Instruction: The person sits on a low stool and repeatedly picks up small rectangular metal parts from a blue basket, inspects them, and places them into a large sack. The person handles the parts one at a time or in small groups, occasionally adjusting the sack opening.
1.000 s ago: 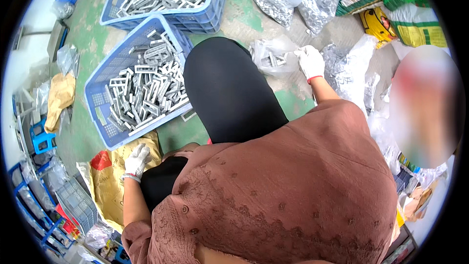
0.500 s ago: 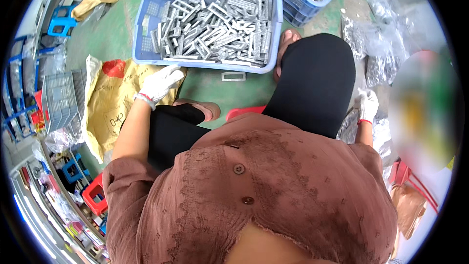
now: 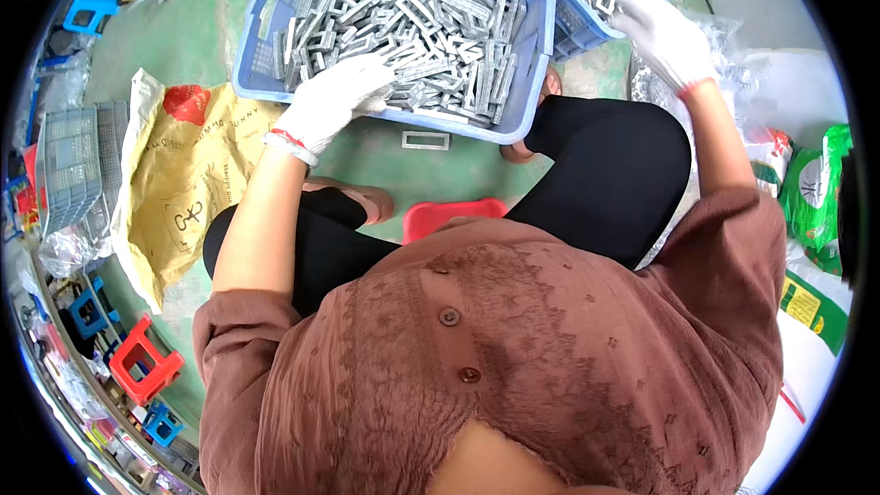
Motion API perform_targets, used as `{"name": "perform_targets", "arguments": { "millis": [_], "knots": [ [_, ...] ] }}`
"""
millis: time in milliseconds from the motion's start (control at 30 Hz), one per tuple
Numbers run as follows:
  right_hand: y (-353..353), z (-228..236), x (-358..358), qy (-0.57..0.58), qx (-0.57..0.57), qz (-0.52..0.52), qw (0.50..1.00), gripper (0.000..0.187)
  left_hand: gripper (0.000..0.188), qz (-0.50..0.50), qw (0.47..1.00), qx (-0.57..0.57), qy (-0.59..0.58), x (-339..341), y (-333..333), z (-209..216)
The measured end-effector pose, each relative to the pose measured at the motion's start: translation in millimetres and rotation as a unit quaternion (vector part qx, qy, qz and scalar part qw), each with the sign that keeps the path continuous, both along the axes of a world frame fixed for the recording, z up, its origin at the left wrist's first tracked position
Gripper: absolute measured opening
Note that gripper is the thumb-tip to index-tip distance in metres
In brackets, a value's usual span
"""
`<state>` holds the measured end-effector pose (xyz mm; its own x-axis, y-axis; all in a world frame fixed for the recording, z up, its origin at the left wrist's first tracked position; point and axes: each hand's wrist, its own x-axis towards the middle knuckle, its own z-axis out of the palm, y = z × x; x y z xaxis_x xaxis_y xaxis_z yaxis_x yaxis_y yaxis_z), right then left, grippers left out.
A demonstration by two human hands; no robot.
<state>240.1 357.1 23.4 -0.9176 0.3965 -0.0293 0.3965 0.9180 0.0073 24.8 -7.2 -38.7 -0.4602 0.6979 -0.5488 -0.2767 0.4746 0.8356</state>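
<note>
Silver rectangular metal frames (image 3: 431,60) crowd blue plastic baskets (image 3: 256,62) near my white-gloved left hand (image 3: 339,99) and right hand (image 3: 667,40), whose grip I cannot tell.

I get a bright, evenly lit view with soft shadows, the white fabric-gloved right hand (image 3: 669,41) slightly blurred, and strong fisheye bending toward the edges.

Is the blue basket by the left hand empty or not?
Not empty: a heap of grey frames hides most of the bottom of the blue basket by the left hand.
</note>
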Motion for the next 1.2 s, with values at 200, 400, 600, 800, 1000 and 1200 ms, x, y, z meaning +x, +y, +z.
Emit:
{"name": "perform_targets", "arguments": {
  "millis": [200,400,600,800,1000,1200],
  "knots": [
    [-57,-108,-144,-0.37,0.038,0.25,0.894,0.029,0.05,-0.246,0.888,-0.02,0.387,-23,-12,-11],
    [-65,-206,-151,-0.541,-0.001,0.192,0.819,0.034,0.038,-0.288,0.748,0.084,0.592,-41,-33,-35],
    [-67,-221,-152,-0.539,0.003,0.226,0.812,0.049,0.028,-0.226,0.839,0.014,0.495,-28,-33,-11],
    [-76,-212,-157,-0.574,-0.007,0.248,0.78,0.066,0.022,-0.264,0.781,0.045,0.565,-35,-37,-20],
    [-69,-231,-138,-0.56,0.02,0.287,0.777,0.067,0.055,-0.294,0.888,-0.113,0.336,-34,-24,14],
    [-94,-186,-140,-0.502,0.051,0.339,0.794,0.055,0.058,-0.213,0.909,-0.121,0.338,-33,-27,0]
  ]
}}
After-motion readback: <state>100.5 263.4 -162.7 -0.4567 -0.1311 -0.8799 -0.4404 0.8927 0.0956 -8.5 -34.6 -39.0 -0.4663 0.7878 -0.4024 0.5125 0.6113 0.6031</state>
